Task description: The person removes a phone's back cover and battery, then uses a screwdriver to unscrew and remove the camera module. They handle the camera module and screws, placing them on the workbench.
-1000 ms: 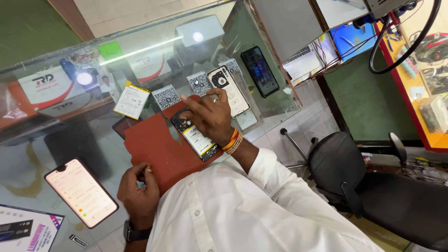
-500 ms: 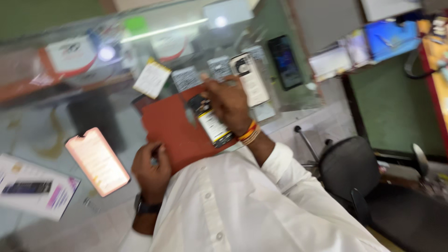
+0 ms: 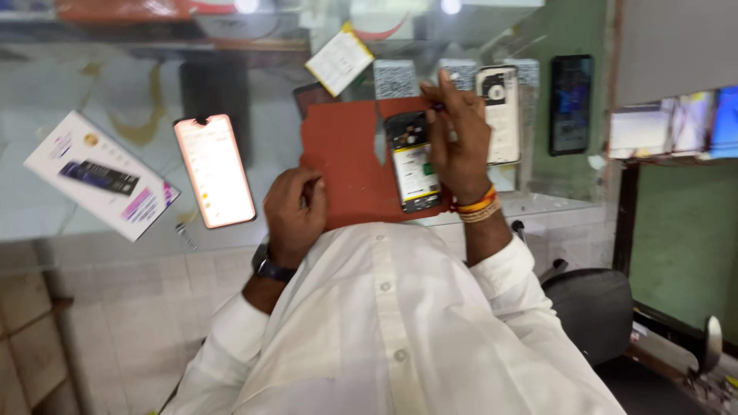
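Biggest thing here is the glass counter (image 3: 92, 84), and that's the main worry: it's slick, so if the red mat (image 3: 346, 177) slides while the phone is being poked at, everything on it goes along. The mat sits at the near edge of the glass, right in front of the person, and its near side looks to reach the counter's lip.

The opened phone (image 3: 413, 163), back off with its innards showing, lies on the right part of the mat. The right hand (image 3: 461, 142) is on top of its right side, fingers bent down over the upper end and pinched around something thin. I can't tell what; it's too blurry. Too much push there could slip and gouge a part inside, I'd guess.

The left hand (image 3: 294, 215) is curled into a loose fist on the mat's near left corner, pressing it down, well left of the phone. Whether it holds anything I can't tell.

Further left, a lit pink phone (image 3: 214, 170) lies loose on the glass near that elbow's path, so a careless sweep could knock it.
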A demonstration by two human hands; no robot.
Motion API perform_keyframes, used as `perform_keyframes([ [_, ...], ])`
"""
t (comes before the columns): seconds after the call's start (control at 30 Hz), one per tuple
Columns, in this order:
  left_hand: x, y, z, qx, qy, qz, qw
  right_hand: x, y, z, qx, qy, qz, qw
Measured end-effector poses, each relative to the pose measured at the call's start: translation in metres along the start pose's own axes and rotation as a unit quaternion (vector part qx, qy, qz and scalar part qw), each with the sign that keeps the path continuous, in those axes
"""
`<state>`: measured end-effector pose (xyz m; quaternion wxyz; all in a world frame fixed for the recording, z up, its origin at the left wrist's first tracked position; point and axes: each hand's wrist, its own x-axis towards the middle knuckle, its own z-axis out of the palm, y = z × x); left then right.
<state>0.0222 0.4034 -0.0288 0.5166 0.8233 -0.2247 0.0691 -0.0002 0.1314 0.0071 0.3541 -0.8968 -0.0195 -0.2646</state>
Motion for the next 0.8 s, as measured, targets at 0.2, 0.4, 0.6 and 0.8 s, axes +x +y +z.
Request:
perform_keyframes([
  [0.2, -0.001, 0.001, -0.003, -0.027, -0.001, -0.037, 0.999, -0.002, 0.000, 0.000, -0.059, 0.011, -0.072, 0.996],
  [0.4, 0.000, 0.000, -0.004, -0.018, -0.003, -0.021, 1.000, -0.001, 0.002, 0.003, -0.132, 0.020, -0.091, 0.987],
  [0.6, -0.002, -0.006, -0.003, -0.014, -0.015, -0.022, 1.000, -0.015, -0.001, 0.007, -0.024, -0.022, -0.017, 0.999],
  [0.8, -0.001, -0.007, -0.003, -0.005, -0.016, -0.007, 1.000, -0.046, -0.017, 0.034, 0.162, -0.111, -0.026, 0.980],
])
